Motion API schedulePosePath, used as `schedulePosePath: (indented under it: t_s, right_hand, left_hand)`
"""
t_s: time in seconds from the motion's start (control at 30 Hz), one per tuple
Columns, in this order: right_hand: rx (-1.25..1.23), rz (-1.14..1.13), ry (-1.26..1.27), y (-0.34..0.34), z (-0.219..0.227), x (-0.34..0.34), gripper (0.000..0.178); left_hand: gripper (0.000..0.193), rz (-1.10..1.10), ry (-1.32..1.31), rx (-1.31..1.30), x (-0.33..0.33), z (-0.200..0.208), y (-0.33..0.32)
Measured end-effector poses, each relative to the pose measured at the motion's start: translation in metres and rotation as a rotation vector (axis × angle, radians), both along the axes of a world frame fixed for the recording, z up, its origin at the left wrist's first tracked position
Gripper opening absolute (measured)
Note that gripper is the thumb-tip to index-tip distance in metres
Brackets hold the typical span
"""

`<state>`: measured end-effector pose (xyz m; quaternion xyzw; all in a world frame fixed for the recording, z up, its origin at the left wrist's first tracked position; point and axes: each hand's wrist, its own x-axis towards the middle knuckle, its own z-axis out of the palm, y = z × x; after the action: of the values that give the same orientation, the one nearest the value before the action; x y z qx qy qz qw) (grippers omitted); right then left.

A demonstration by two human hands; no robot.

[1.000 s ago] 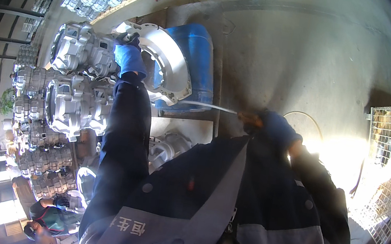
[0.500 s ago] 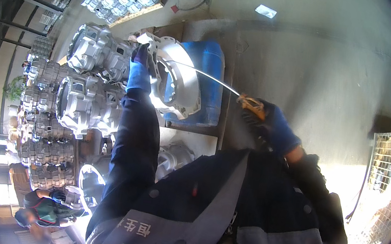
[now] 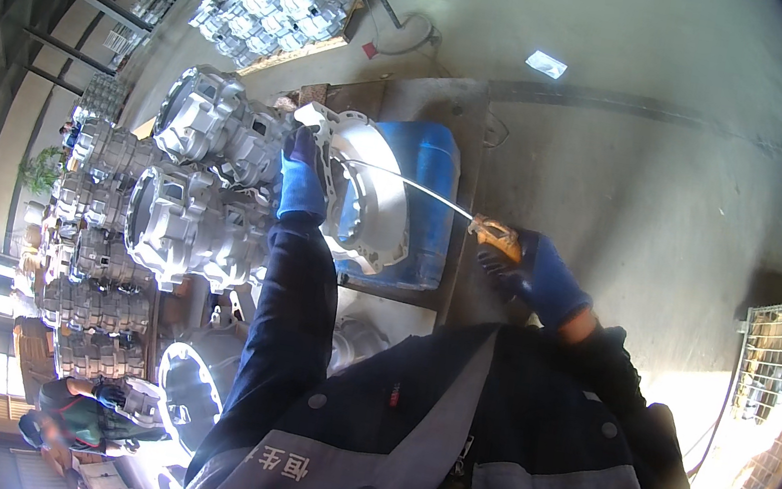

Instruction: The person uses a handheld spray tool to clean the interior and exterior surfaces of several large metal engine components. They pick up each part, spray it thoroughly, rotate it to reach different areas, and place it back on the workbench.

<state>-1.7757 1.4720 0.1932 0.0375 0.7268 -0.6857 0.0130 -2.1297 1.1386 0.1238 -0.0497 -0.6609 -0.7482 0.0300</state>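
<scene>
My left hand (image 3: 301, 176), in a blue and dark work glove, grips the left edge of a silver ring-shaped metal casting (image 3: 384, 201). The casting stands on edge against a blue plastic drum (image 3: 430, 190). Its fingers are partly hidden by the casting and the glove. To the right, my right hand (image 3: 538, 275), gloved the same way, is closed round the yellow handle of a long thin scraper-like tool (image 3: 441, 199). The bright slender shaft bends slightly and reaches left to the casting's inner opening. Whether the tip touches the metal I cannot tell.
Large silver gearbox housings (image 3: 189, 224) stand close left of my left arm, with several more stacked behind. A pallet of castings (image 3: 275, 5) is at the upper left. A wire cage (image 3: 777, 368) stands at the right. Another person (image 3: 87, 417) handles a casting at the lower left.
The view has shifted, so the scene sits lower and slightly more to the right. Both hands keep their holds; the tool's shaft still reaches the casting's opening.
</scene>
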Motion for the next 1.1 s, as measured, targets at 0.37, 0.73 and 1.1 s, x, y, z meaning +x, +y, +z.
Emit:
schedulePosePath:
  t_s: [0.37,0.73,1.1]
  right_hand:
    - [0.117,0.091,-0.182,0.000,-0.008,-0.024,0.030]
    - [-0.048,0.158,-0.125,0.007,0.011,-0.062,0.030]
    - [-0.014,0.137,-0.192,0.020,0.023,-0.088,0.034]
  left_hand:
    - [0.028,0.085,0.067,0.030,0.100,0.072,0.069]
    - [0.034,0.100,0.140,-0.141,0.102,0.071,0.074]
    - [0.034,0.194,0.186,-0.216,0.087,0.050,0.065]
